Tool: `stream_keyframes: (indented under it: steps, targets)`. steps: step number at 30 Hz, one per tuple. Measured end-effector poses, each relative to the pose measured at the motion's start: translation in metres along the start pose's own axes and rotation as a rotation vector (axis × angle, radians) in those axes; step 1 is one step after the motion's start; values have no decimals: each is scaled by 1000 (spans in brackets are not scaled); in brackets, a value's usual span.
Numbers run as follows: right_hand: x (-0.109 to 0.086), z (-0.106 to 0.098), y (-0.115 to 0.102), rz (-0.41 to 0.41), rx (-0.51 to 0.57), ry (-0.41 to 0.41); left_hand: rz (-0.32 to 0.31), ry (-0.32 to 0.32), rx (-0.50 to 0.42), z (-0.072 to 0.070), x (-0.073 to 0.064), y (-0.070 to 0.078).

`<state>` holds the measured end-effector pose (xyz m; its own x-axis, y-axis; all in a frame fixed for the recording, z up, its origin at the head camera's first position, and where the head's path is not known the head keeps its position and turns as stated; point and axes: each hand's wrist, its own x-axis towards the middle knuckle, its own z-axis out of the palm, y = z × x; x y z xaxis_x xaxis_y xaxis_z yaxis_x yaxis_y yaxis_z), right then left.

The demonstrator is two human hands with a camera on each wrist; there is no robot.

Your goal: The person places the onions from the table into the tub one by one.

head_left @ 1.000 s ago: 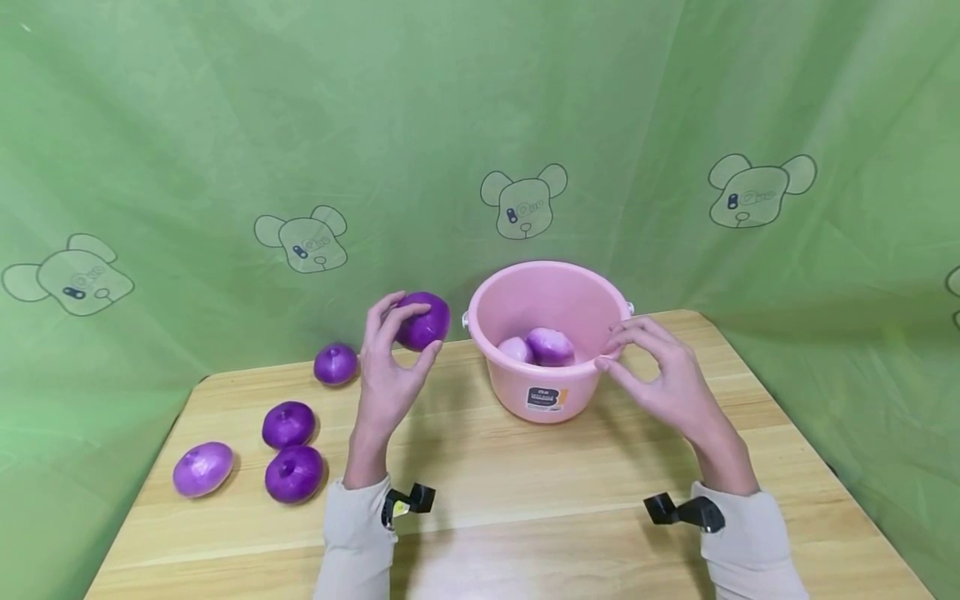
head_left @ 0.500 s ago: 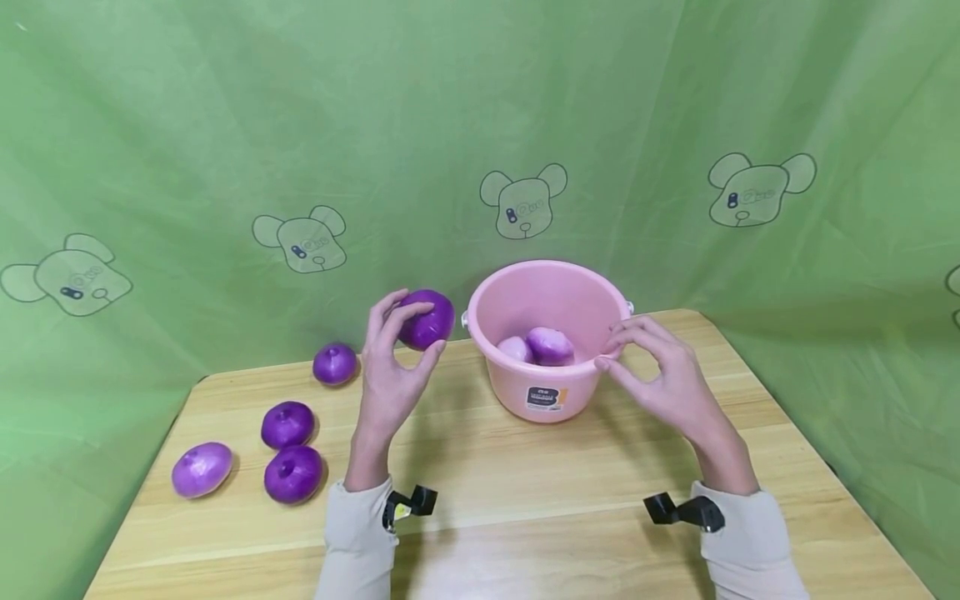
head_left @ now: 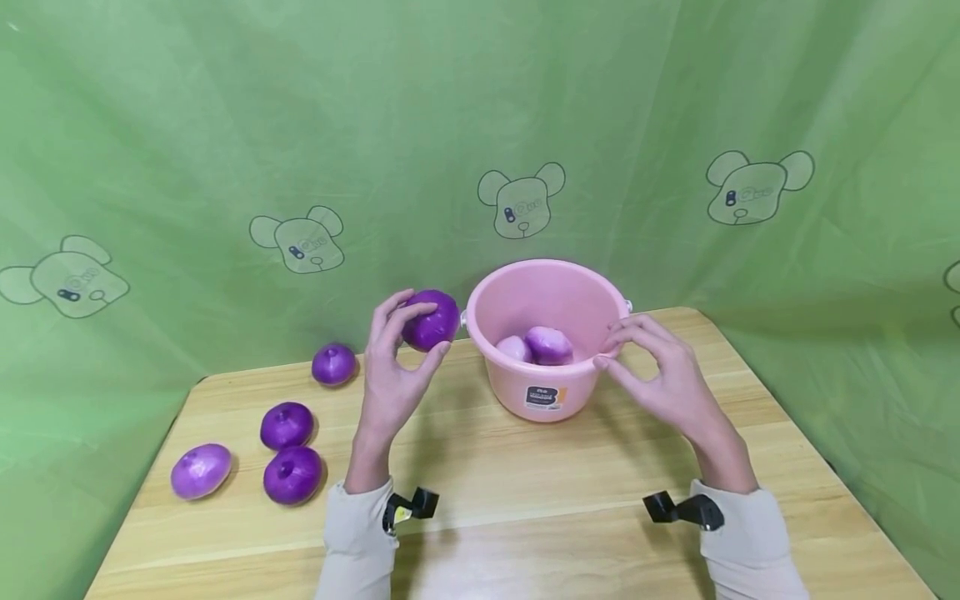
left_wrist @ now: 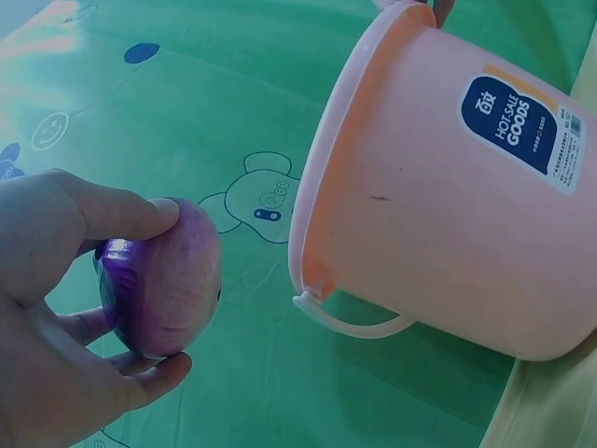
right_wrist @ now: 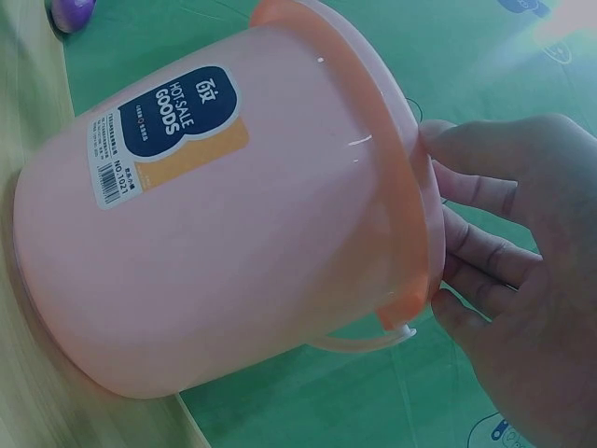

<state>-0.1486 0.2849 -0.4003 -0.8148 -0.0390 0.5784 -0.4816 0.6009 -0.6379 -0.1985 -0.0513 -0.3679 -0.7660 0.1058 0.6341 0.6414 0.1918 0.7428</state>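
A purple onion [head_left: 433, 323] is held up in my left hand [head_left: 392, 379], between thumb and fingers, just left of the pink bucket [head_left: 543, 383]. The left wrist view shows the same onion [left_wrist: 173, 280] apart from the bucket's rim [left_wrist: 322, 149]. My right hand [head_left: 671, 375] pinches the right front rim of the bucket, thumb outside and fingers over the inside. In the right wrist view that hand [right_wrist: 532, 233] meets the rim at the edge. Inside the bucket lie two paler onions, one whitish onion [head_left: 514, 348] and one purple-white onion [head_left: 550, 345].
Several more onions rest on the left of the wooden table [head_left: 525, 508]: a small onion [head_left: 333, 365] at the back, two dark onions [head_left: 287, 425] nearly touching, and a lighter onion [head_left: 201, 471]. A green printed curtain [head_left: 405, 125] hangs behind the table.
My left hand has shifted slightly right with the onion, closer to the bucket. The right hand stays on the rim.
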Motion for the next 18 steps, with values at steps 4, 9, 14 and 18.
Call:
stream_keyframes:
  steps: [4, 9, 14, 18]
  targets:
    - [0, 0, 0, -5, 4, 3, -4, -18, -32, 1, 0, 16]
    - [0, 0, 0, -9, 6, 4, 16, -32, -49, 7, -1, -2]
    - [0, 1, 1, -9, 6, 5, 36, -39, -43, 12, -1, -17]
    - [0, 1, 1, -16, 6, 7, 35, -41, -39, 14, -1, 0]
